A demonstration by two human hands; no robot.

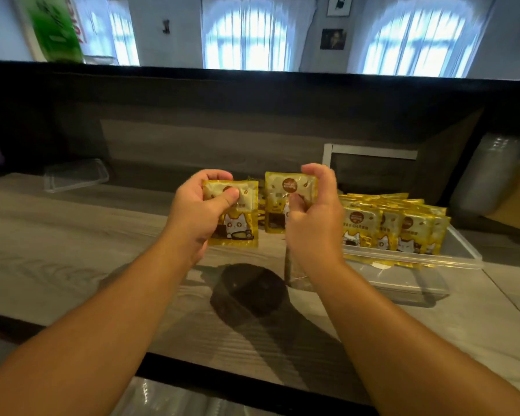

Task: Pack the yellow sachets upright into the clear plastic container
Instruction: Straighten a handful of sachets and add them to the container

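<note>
Both hands (261, 211) hold sachets (233, 211) — container (415, 259) seemingly right.

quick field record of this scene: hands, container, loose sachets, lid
left hand: holds one yellow sachet, thumb on its front
right hand: holds another sachet
clear plastic container: to the right, with a row of upright sachets
loose sachets: on the table behind the hands
clear lid: far left on the table
</note>
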